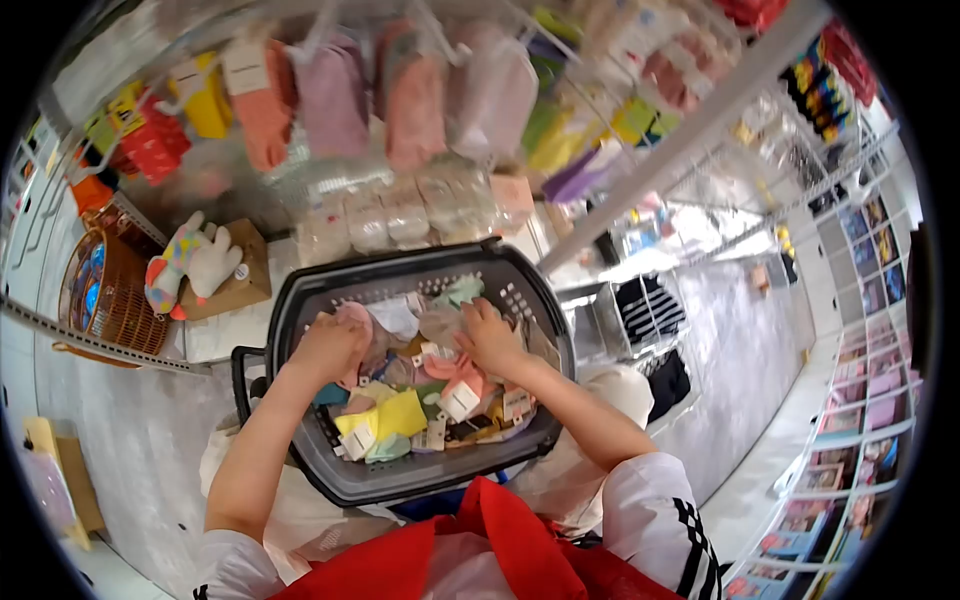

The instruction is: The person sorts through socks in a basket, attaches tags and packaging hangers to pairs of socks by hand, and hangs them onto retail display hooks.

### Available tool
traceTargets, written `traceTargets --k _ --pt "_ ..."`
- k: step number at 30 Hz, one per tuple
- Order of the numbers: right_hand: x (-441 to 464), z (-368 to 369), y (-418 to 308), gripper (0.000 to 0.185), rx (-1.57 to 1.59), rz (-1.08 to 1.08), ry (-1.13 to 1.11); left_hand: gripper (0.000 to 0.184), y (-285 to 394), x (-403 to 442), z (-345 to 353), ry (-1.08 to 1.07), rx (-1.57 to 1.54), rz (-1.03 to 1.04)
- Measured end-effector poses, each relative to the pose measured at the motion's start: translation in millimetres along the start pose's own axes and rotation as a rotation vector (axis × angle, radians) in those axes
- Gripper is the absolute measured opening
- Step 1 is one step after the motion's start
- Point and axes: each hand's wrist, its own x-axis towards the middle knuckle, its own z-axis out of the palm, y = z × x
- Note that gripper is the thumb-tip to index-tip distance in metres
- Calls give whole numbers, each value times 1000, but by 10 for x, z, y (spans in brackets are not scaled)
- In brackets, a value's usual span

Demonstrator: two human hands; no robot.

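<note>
Socks (400,412) are lying heaped in a grey basket (345,480), its long axis running left to right. Resting apart, the left hand (332,348) is touching a pink bundle (355,318), and the right hand (492,340) is lying farther from it; whether either is gripping, I cannot tell. Beyond, wrapped packets (405,212) are sitting below hanging socks (415,105); pale floor (735,335) is showing rightward.

Grey, glossy floor (735,345) lies right of the right hand (490,340), brightly lit farther off. White wire rack (818,489) stands beyond. Pale post (680,140) slants up ahead. Perforated metal strip (100,337) runs left of left hand (333,347).
</note>
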Motion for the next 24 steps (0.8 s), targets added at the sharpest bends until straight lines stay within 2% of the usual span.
traceTargets --k 1,2,5,8,11,14,15,17,19,20,21,22,24 --pt "-53 -18 -8 51 -84 37 -162 21 131 32 26 -83 57 36" --pt "-114 -12 0 49 -164 72 -331 24 319 -32 42 -121 -63 -19" --pt "-101 150 -20 42 -156 -42 -643 34 517 -53 519 -290 -107 138" --pt "-245 489 -23 36 -353 -144 -556 43 729 -79 726 -444 -77 116" --pt "-199 1025 84 33 -347 -38 -759 51 754 -9 688 -446 -87 81" --pt "-104 963 -8 32 -250 93 -857 52 699 62 690 -479 -135 77" --pt "-96 834 -44 32 -260 64 -870 52 678 82 714 -492 -149 70" --pt "-65 580 -116 34 -286 4 -892 40 720 96 614 -515 -138 171" --pt "-75 793 -79 38 -376 -46 -812 35 696 67 629 -534 -143 320" --pt "-90 894 -64 39 -395 -52 -772 28 721 56 574 -462 -209 319" --pt "-66 937 -60 41 -414 -60 -731 29 744 75 467 -413 -266 265" --pt "-16 871 -88 37 -362 -31 -782 30 768 98 334 -365 -323 210" --pt "-5 564 -138 30 -112 -65 -736 33 817 175 34 -284 -414 60"
